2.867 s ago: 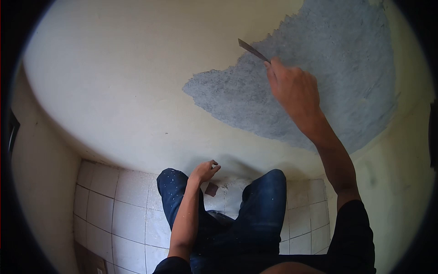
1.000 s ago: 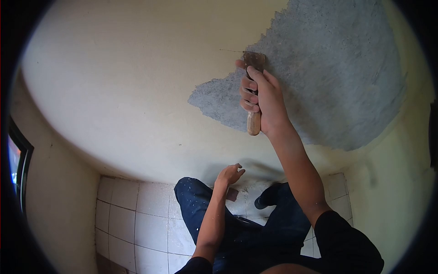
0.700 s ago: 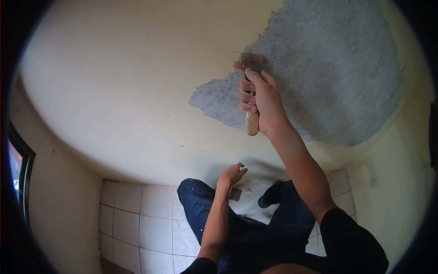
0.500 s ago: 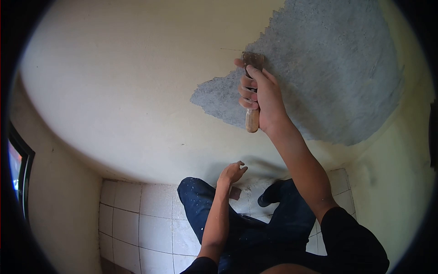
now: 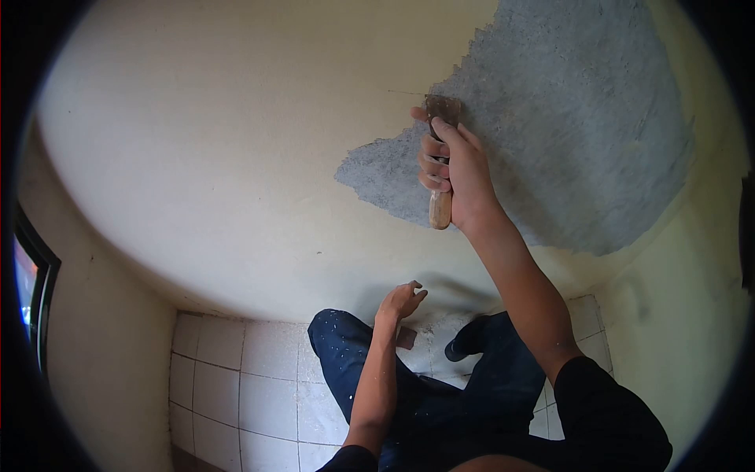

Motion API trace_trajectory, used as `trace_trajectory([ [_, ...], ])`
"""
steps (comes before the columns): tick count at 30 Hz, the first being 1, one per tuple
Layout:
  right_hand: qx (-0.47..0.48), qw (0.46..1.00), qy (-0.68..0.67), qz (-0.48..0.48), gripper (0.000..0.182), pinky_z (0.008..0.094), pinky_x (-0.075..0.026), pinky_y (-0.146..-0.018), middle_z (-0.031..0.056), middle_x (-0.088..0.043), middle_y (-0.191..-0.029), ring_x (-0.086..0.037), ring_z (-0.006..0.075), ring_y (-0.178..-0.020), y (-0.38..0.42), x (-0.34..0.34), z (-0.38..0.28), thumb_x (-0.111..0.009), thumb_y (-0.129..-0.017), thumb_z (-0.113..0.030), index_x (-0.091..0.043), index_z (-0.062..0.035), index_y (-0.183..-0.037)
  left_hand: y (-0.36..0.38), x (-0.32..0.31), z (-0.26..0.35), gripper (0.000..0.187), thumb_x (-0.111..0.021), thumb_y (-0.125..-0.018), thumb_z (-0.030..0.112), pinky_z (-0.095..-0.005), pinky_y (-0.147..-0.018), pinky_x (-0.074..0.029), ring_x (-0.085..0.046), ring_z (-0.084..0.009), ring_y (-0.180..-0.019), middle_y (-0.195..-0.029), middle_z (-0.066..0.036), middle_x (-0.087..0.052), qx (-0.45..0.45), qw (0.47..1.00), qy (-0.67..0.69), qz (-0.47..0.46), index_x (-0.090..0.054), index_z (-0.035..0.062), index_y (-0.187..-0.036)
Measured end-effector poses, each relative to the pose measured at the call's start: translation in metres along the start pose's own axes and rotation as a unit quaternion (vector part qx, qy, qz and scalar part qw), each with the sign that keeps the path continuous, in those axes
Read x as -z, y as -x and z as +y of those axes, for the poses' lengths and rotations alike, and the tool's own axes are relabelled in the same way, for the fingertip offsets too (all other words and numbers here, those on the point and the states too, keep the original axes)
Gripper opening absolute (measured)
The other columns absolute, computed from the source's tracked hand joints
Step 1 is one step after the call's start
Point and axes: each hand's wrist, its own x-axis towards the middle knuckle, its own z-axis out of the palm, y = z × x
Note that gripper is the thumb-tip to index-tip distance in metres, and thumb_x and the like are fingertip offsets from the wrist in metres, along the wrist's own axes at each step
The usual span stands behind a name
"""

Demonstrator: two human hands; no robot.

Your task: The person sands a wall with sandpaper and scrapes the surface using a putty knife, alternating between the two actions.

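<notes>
Your right hand (image 5: 458,175) is closed around the wooden handle of the scraper (image 5: 440,161), fingers wrapped fully, thumb on top. The blade end sits flat on the wall (image 5: 197,141), right at the upper left edge of the bare grey patch (image 5: 566,118), where the cream paint meets the scraped part. The handle points down, approx. vertical.

Your left hand (image 5: 401,300) holds nothing: fingers loose and half curled, hanging low near the bottom of the wall, above your knee. Just beside it on the tiled floor (image 5: 236,370) lies a small brown piece (image 5: 406,337); what it is I cannot tell.

Progress, as I judge it: a big area at the right is already down to grey plaster, incl. the tongue going left under your right hand. The paint at left and centre is not removed yet, and that is more than half of the wall in view. A cream strip also remains under the grey patch and at the far right. Some dust and flakes lie on the floor near your shoe (image 5: 465,347).
</notes>
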Motion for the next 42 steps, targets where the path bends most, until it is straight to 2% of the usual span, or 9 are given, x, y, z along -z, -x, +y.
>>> trace_trajectory([
  [13,-0.024,0.999,-0.028,-0.003,0.029,0.0226,-0.026,-0.047,-0.0070,-0.037,-0.073,-0.028,0.0043,-0.057,-0.002,-0.001,-0.007,-0.048,-0.112,-0.022,-0.067,-0.0052,-0.127,0.005,-0.004,0.001,0.053,-0.059,-0.101,0.044,-0.0476,-0.105,-0.051,-0.066,-0.0381,-0.122,-0.124,-0.023,-0.073,-0.009,1.000,-0.003,0.001,-0.065,0.0042,-0.135],
  [20,-0.038,0.999,0.036,-0.007,0.031,0.0230,-0.026,-0.047,-0.0057,-0.039,-0.075,-0.031,0.0052,-0.058,-0.003,0.004,-0.013,-0.046,-0.113,-0.023,-0.069,-0.0050,-0.125,0.014,-0.013,0.000,0.052,-0.061,-0.101,0.042,-0.0478,-0.102,-0.053,-0.070,-0.0406,-0.115,-0.118,-0.026,-0.074,-0.019,1.000,-0.003,-0.004,-0.066,0.0028,-0.135],
  [26,-0.028,0.999,0.015,0.023,0.030,0.0243,-0.029,-0.048,-0.0049,-0.038,-0.075,-0.031,0.0060,-0.057,-0.001,-0.007,-0.009,-0.046,-0.113,-0.020,-0.068,-0.0034,-0.125,0.017,-0.011,0.005,0.052,-0.059,-0.101,0.042,-0.0471,-0.107,-0.050,-0.066,-0.0393,-0.123,-0.125,-0.024,-0.072,-0.008,1.000,-0.020,-0.012,-0.066,0.0037,-0.135],
  [28,-0.028,0.999,0.008,0.016,0.030,0.0241,-0.030,-0.048,-0.0047,-0.039,-0.075,-0.032,0.0056,-0.058,-0.001,-0.005,-0.007,-0.046,-0.113,-0.019,-0.069,-0.0033,-0.124,0.013,-0.020,-0.001,0.051,-0.060,-0.101,0.041,-0.0470,-0.104,-0.052,-0.069,-0.0399,-0.118,-0.122,-0.025,-0.073,-0.020,0.999,-0.026,-0.007,-0.066,0.0036,-0.135],
  [32,-0.078,0.994,0.054,-0.061,0.032,0.0212,-0.029,-0.047,-0.0065,-0.038,-0.073,-0.031,0.0037,-0.057,-0.011,-0.004,-0.009,-0.049,-0.112,-0.023,-0.068,-0.0035,-0.128,0.014,-0.026,0.007,0.050,-0.061,-0.102,0.041,-0.0469,-0.103,-0.053,-0.070,-0.0394,-0.116,-0.121,-0.024,-0.074,-0.027,0.999,-0.035,-0.017,-0.067,0.0043,-0.135],
  [34,-0.105,0.987,0.032,-0.121,0.028,0.0230,-0.036,-0.048,-0.0032,-0.044,-0.075,-0.037,0.0048,-0.057,-0.023,-0.030,0.004,-0.048,-0.110,-0.019,-0.068,-0.0017,-0.118,0.010,-0.029,0.012,0.050,-0.061,-0.102,0.040,-0.0468,-0.104,-0.052,-0.069,-0.0403,-0.118,-0.123,-0.024,-0.073,-0.022,0.999,-0.029,-0.037,-0.066,0.0034,-0.135],
  [36,-0.066,0.989,0.016,-0.131,0.029,0.0198,-0.032,-0.046,-0.0070,-0.039,-0.070,-0.034,0.0031,-0.055,-0.015,-0.073,0.010,-0.051,-0.111,-0.023,-0.068,-0.0044,-0.125,0.008,-0.034,0.009,0.049,-0.060,-0.102,0.040,-0.0470,-0.106,-0.051,-0.067,-0.0406,-0.120,-0.125,-0.025,-0.072,-0.017,0.999,-0.024,-0.040,-0.067,0.0046,-0.135],
  [39,-0.067,0.977,-0.065,-0.193,0.035,0.0199,-0.034,-0.046,-0.0084,-0.038,-0.069,-0.034,0.0026,-0.054,0.003,-0.095,0.015,-0.049,-0.112,-0.030,-0.064,-0.0042,-0.131,-0.005,-0.043,-0.020,0.048,-0.059,-0.102,0.041,-0.0475,-0.108,-0.049,-0.065,-0.0407,-0.123,-0.126,-0.025,-0.071,-0.037,0.999,-0.011,-0.010,-0.067,0.0078,-0.136],
  [42,-0.075,0.981,-0.094,-0.154,0.041,0.0201,-0.034,-0.046,-0.0099,-0.037,-0.067,-0.037,0.0020,-0.053,0.008,-0.076,0.027,-0.047,-0.113,-0.035,-0.063,-0.0031,-0.134,-0.019,-0.040,-0.030,0.049,-0.059,-0.103,0.041,-0.0477,-0.105,-0.051,-0.067,-0.0414,-0.119,-0.122,-0.026,-0.072,-0.075,0.997,0.016,0.030,-0.066,0.0066,-0.137],
])
